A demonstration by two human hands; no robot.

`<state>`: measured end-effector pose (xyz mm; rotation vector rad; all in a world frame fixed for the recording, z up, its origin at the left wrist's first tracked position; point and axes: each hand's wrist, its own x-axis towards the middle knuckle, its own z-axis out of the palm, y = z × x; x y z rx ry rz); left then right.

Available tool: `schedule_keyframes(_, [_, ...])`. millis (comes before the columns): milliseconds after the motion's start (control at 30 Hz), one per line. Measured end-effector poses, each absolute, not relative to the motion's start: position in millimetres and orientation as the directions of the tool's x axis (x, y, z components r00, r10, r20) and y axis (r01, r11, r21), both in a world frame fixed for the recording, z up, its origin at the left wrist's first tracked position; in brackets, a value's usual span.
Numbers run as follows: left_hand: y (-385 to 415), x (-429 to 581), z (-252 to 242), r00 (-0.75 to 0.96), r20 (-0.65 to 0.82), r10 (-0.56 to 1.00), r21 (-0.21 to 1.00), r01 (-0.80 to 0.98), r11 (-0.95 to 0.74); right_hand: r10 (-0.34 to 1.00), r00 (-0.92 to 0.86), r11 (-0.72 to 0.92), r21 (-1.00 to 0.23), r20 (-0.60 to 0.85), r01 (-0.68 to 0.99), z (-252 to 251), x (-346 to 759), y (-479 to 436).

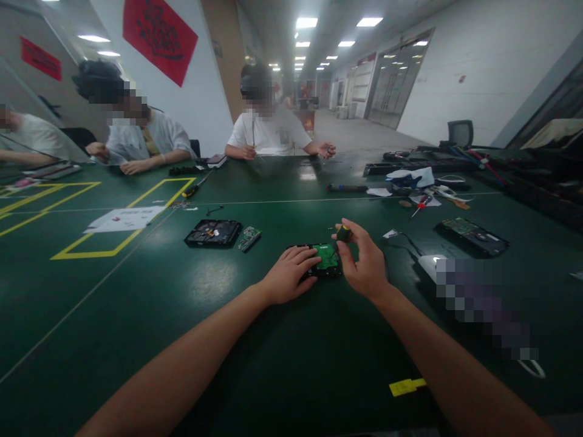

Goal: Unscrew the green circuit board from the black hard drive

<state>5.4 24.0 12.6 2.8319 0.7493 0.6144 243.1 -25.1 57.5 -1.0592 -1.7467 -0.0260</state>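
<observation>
The left hand (292, 274) rests unclenched on a hard drive (333, 274) with a green circuit board (325, 258), while the right hand (365, 258) pinches a screwdriver (344, 233) over the drive's right end.

Left hand (288, 274) on black drive (328, 258), right hand (365, 262) gripping screwdriver (344, 233)

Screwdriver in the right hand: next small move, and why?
Probably check the screwdriver is seated before turning: the right hand grips its handle near the right end of the hard drive, the left hand rests on the drive, and the tip is too unclear to confirm contact.
</observation>
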Motion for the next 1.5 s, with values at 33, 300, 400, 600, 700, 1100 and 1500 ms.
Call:
schedule_keyframes(33, [24,5,13,0.792,0.347,0.503,0.243,0.441,-0.864,0.647,-0.076,0.619,-0.464,0.759,0.634,57,243,-25])
schedule_keyframes(300, [25,5,11,0.797,0.339,0.5,0.233,0.444,-0.865,0.557,-0.065,0.598,-0.346,0.828,0.723,62,244,-24])
schedule_keyframes(400, [25,5,11,0.796,0.337,0.503,0.231,0.449,-0.863,0.579,-0.072,0.599,-0.364,0.812,0.714,63,244,-25])
schedule_keyframes(600, [24,5,12,0.795,0.34,0.502,0.229,0.447,-0.865,0.562,-0.068,0.591,-0.343,0.824,0.73,63,243,-26])
schedule_keyframes(700, [24,5,12,0.792,0.345,0.503,0.236,0.446,-0.864,0.542,-0.051,0.581,-0.329,0.839,0.745,65,243,-26])
schedule_keyframes(1100, [26,5,10,0.792,0.347,0.502,0.248,0.439,-0.864,0.631,-0.079,0.616,-0.437,0.772,0.655,55,244,-24])
schedule_keyframes(1500, [25,5,11,0.792,0.347,0.503,0.238,0.444,-0.864,0.544,-0.056,0.6,-0.342,0.837,0.723,62,243,-24])
